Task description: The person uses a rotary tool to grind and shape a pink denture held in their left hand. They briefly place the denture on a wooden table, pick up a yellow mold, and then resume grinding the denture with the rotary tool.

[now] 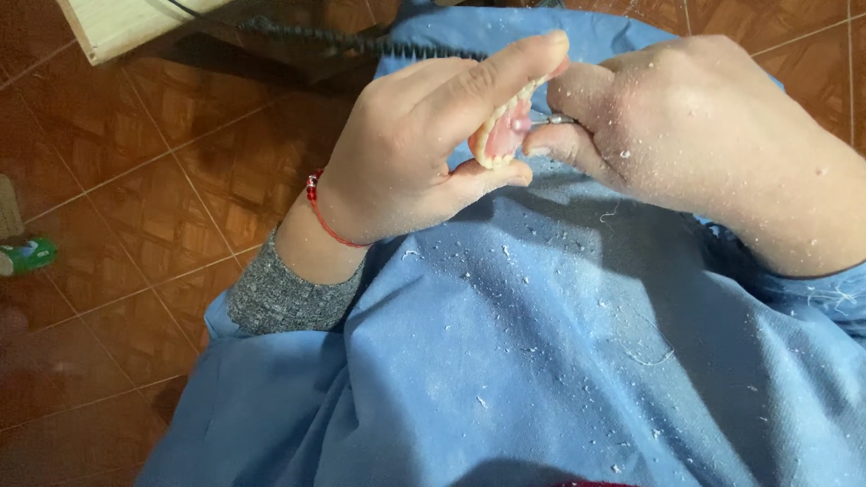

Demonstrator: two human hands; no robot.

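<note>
My left hand (424, 135) pinches a pink denture (505, 131) with a row of pale teeth between the thumb and the forefinger, held up over my lap. My right hand (695, 126), dusted with white specks, is closed around a small metal tool whose tip (557, 118) touches the denture's pink side. Most of the tool is hidden inside the fist. A red bead bracelet (327, 212) and a grey cuff (284, 293) show at my left wrist.
A blue apron (577, 361) covers my lap, strewn with white shavings. Below lies a brown tiled floor (144, 198). A black coiled cord (343, 41) runs across the top, next to a pale board (126, 22). A green object (27, 255) sits at the left edge.
</note>
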